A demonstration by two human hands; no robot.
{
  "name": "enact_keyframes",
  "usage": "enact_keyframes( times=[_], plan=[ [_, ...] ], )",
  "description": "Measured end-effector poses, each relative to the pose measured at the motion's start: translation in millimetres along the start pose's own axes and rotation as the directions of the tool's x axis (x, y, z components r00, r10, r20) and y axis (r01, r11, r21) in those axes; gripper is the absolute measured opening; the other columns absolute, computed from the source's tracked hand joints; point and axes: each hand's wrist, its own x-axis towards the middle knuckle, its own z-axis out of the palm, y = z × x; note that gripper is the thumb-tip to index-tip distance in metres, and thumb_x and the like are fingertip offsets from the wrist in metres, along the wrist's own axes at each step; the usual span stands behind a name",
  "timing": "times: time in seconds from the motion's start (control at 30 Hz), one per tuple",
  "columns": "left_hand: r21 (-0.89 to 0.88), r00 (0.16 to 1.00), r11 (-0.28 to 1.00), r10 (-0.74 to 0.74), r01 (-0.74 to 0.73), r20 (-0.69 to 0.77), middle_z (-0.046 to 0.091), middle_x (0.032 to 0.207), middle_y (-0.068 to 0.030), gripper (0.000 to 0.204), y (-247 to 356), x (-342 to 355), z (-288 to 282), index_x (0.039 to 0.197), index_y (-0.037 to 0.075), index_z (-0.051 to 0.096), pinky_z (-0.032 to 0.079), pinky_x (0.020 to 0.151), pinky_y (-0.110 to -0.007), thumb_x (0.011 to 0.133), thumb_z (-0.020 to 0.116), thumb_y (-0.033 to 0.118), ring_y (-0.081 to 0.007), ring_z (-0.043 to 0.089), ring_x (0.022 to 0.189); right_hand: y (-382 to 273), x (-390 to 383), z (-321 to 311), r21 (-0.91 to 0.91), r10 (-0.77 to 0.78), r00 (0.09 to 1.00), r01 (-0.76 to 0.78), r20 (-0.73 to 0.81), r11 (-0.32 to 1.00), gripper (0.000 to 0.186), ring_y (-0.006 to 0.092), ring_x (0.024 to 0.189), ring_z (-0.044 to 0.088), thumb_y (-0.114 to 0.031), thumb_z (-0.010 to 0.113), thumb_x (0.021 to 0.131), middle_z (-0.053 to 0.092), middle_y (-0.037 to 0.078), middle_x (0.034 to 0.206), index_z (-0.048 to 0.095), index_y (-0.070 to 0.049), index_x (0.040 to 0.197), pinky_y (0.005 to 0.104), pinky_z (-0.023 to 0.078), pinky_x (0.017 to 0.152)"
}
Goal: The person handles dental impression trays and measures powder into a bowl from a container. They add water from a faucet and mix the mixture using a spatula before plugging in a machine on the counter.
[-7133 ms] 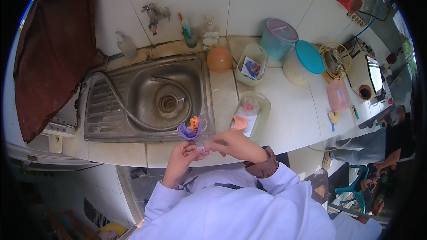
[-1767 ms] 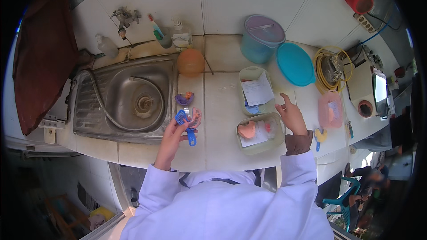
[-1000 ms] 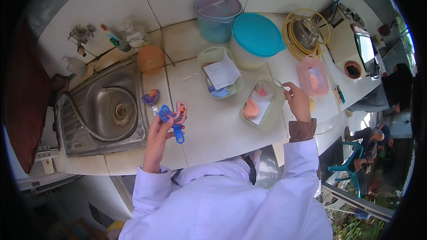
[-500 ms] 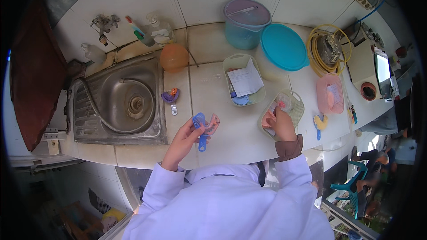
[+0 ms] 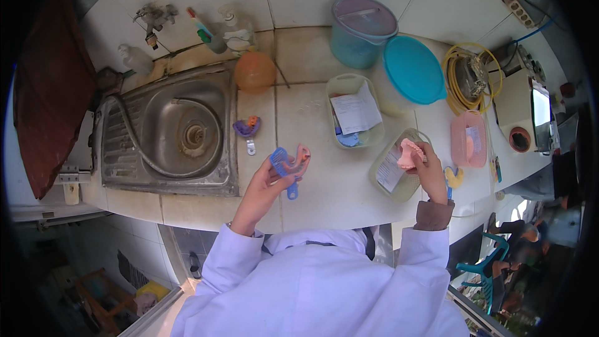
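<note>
Holding is done by both hands. By the left hand (image 5: 259, 195), a blue tray (image 5: 279, 161) is pinched with fingers closed about its lower part, over the near edge of the surface (image 5: 306, 106). The tray is smooth plastic, pierced with small holes; a pink, curved lining (image 5: 304, 156) shows on its right arm. Whether one piece or two is held cannot be told.

By the right hand (image 5: 432, 178), a pink tooth model (image 5: 410, 153) is gripped between drawn-in fingers, above the lower green basket (image 5: 374, 178). It looks matte and chalky, with a ridged edge; plaster is judged likely.

Progress, as judged: the model has been raised clear of the basket floor, and a paper slip (image 5: 390, 171) is left lying there. Handling seems partway: neither held piece has been set down, and they are well apart.

Farther out, a purple mould (image 5: 248, 128), horseshoe-shaped with an orange lump, is laid by the sink (image 5: 231, 168), its flat metallic handle toward the near edge. The sink is of dull, stained steel. Creased paper is held in the upper green basket (image 5: 331, 97). At right, a yellow mould (image 5: 455, 177) is partly hidden by the right hand, near a pink basket (image 5: 458, 143) of thin plastic.
</note>
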Motion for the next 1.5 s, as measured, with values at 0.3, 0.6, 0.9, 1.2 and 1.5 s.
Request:
enact_keyframes(
  times=[0.3,0.6,0.9,1.2,1.5],
  plan=[
    [-0.063,0.993,0.997,-0.044,0.051,0.11,0.058,0.121,-0.0115,0.047,11,6,21,0.135,0.0,0.04,0.051,0.091,-0.035,0.091,0.059,0.005,-0.0214,0.062,0.104,-53,-32,29,0.627,-0.081,0.976,-0.067,0.205,0.776,0.043,0.0161,0.08,0.062,-0.025,0.045,0.098,0.063,0.013,0.106,0.046,0.002,0.132,0.0241,0.047,0.06],
    [-0.023,0.994,1.0,-0.008,0.01,0.112,0.058,0.121,-0.0117,0.046,19,0,28,0.133,0.0,0.041,0.051,0.091,-0.035,0.092,0.059,0.006,-0.0215,0.062,0.104,-56,-37,74,0.85,-0.256,0.838,-0.374,0.481,0.372,0.056,0.0217,0.1,0.056,-0.041,0.04,0.101,0.054,0.015,0.127,0.033,-0.006,0.144,0.0363,0.048,0.074],
    [-0.044,0.997,0.999,0.014,-0.011,0.073,0.057,0.12,-0.0114,0.046,23,-4,24,0.133,0.0,0.041,0.052,0.089,-0.036,0.091,0.06,0.005,-0.0226,0.062,0.104,-76,-22,76,0.81,-0.441,0.704,-0.34,0.557,0.479,0.073,0.0329,0.124,0.05,-0.047,0.051,0.096,0.046,0.013,0.137,0.019,-0.013,0.151,0.0455,0.046,0.098],
    [-0.039,0.997,0.998,0.054,-0.052,0.047,0.057,0.117,-0.0102,0.044,26,-8,20,0.13,0.001,0.043,0.052,0.087,-0.035,0.091,0.061,0.007,-0.0219,0.063,0.102,-75,-14,83,0.773,-0.369,0.736,-0.321,0.567,0.546,0.085,0.0294,0.116,0.056,-0.061,0.051,0.088,0.05,0.014,0.13,0.027,-0.002,0.144,0.0318,0.052,0.089],
    [-0.045,0.998,0.998,0.047,-0.044,0.047,0.058,0.117,-0.0101,0.044,27,-9,22,0.131,0.001,0.043,0.052,0.087,-0.035,0.091,0.062,0.007,-0.0207,0.063,0.1,-76,-13,73,0.809,-0.47,0.753,-0.14,0.461,0.571,0.075,0.0254,0.114,0.057,-0.048,0.057,0.093,0.053,0.013,0.13,0.031,-0.001,0.145,0.0337,0.045,0.095]
  ],
)
